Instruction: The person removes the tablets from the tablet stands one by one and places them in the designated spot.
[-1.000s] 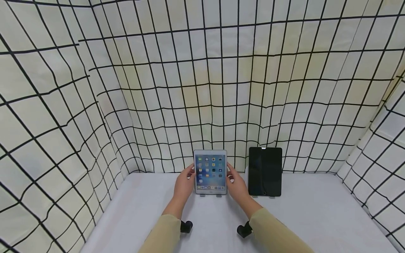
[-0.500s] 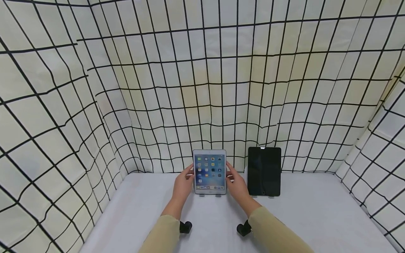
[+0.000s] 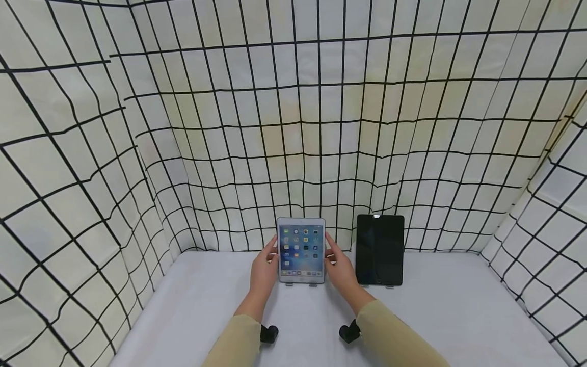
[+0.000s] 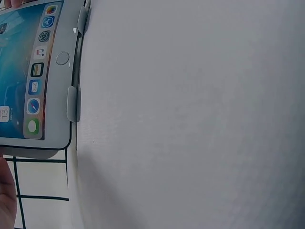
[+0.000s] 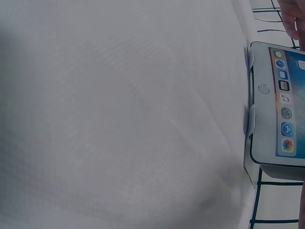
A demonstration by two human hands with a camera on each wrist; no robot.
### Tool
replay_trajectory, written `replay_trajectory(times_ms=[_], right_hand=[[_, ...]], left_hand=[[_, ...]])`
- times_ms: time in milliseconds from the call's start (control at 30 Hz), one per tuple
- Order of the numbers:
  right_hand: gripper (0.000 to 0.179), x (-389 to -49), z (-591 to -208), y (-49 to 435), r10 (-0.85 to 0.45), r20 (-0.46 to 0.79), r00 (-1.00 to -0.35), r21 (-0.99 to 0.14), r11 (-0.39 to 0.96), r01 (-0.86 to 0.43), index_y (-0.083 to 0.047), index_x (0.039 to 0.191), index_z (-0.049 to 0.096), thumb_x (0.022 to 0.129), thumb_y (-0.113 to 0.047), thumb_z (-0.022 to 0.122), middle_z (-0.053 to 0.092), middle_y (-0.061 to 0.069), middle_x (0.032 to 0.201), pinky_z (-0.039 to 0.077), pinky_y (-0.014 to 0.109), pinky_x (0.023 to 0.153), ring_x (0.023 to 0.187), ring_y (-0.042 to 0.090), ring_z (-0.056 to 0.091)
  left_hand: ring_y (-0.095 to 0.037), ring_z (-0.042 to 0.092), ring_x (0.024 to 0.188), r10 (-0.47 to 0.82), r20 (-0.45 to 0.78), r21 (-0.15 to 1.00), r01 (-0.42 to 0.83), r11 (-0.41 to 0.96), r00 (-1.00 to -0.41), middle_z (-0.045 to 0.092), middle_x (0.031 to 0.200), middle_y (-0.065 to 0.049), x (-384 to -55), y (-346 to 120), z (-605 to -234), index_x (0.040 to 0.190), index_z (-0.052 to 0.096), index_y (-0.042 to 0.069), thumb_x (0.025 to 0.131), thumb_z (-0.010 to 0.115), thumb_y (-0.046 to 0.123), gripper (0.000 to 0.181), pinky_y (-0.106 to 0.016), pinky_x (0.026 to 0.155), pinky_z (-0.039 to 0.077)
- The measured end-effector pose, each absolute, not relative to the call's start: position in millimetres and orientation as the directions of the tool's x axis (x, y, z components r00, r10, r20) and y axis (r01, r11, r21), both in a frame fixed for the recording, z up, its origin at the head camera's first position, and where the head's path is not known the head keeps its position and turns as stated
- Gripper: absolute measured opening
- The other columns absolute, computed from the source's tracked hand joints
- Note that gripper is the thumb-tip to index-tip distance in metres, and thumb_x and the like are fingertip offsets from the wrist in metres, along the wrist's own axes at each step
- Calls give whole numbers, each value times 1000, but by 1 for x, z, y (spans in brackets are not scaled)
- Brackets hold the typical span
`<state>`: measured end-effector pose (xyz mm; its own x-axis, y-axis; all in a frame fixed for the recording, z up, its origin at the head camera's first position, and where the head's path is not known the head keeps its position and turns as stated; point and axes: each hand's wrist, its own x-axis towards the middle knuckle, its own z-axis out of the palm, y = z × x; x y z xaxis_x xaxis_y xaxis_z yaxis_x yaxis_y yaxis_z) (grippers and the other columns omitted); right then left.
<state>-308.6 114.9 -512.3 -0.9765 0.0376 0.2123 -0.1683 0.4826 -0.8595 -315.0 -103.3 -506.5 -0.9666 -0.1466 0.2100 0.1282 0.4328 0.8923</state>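
Observation:
A white tablet (image 3: 301, 251) with a lit screen of app icons stands upright, leaning back, its lower edge in the two small lips (image 4: 72, 104) of a stand. My left hand (image 3: 264, 267) grips its left side edge, and my right hand (image 3: 339, 265) grips the right side edge at about the same height. Part of the fingers is hidden behind the tablet. The left wrist view has the tablet's home-button end (image 4: 62, 58) and a bit of the left hand (image 4: 6, 195) at the lower left. In the right wrist view the tablet (image 5: 264, 109) sits at the right edge.
To the right of the right hand stands a black tablet (image 3: 379, 250) with a dark screen, also on a stand. A white cloth (image 3: 215, 295) covers the table. Black-gridded white curtain (image 3: 247, 127) rises behind and at both sides.
Both hands stay on the sides of the white tablet. The whole scene shifts slightly left in the head view, as the camera turns a little.

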Motion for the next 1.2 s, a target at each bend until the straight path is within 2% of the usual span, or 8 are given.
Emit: replay_trajectory(times_ms=[200, 433, 667, 900, 1200], right_hand=[[76, -305, -511, 114, 44, 199, -979, -871, 466, -156, -41, 156, 26, 97, -2, 56, 62, 4, 114, 52, 37, 81, 102, 20, 59], [76, -302, -507, 117, 44, 201, -979, -872, 464, -158, -36, 157, 27, 97, -1, 56, 62, 4, 113, 53, 38, 83, 101, 19, 59], [76, -297, -501, 118, 30, 180, -983, -882, 448, -147, -41, 155, 28, 96, -2, 57, 61, 4, 112, 53, 40, 87, 102, 20, 59], [77, -291, -498, 118, 13, 160, -987, -896, 423, -139, -40, 155, 29, 96, 0, 58, 60, 5, 109, 55, 34, 80, 99, 20, 59], [78, -281, -496, 120, -30, 121, -992, -918, 378, -123, -36, 156, 29, 94, 3, 58, 59, 7, 104, 55, 32, 73, 91, 20, 60]], left_hand=[[-23, 59, 110, -148, 208, 889, 124, 441, -967, 64, 123, -3, -313, -103, -506, 148, 45, 37, 101, 56, 12, 55, -40, 82, 53], [-24, 60, 110, -144, 212, 888, 129, 441, -967, 65, 122, -4, -310, -102, -501, 148, 46, 35, 100, 57, 11, 55, -41, 83, 54], [-24, 59, 110, -131, 200, 890, 124, 438, -971, 64, 122, -4, -305, -104, -500, 148, 46, 37, 100, 57, 12, 55, -41, 85, 53], [-22, 59, 108, -111, 190, 881, 119, 458, -976, 64, 119, -3, -297, -109, -499, 148, 45, 38, 99, 58, 12, 57, -40, 85, 53], [-22, 61, 105, -105, 151, 882, 86, 463, -983, 65, 116, -3, -289, -115, -497, 148, 47, 34, 98, 59, 8, 58, -40, 84, 53]])
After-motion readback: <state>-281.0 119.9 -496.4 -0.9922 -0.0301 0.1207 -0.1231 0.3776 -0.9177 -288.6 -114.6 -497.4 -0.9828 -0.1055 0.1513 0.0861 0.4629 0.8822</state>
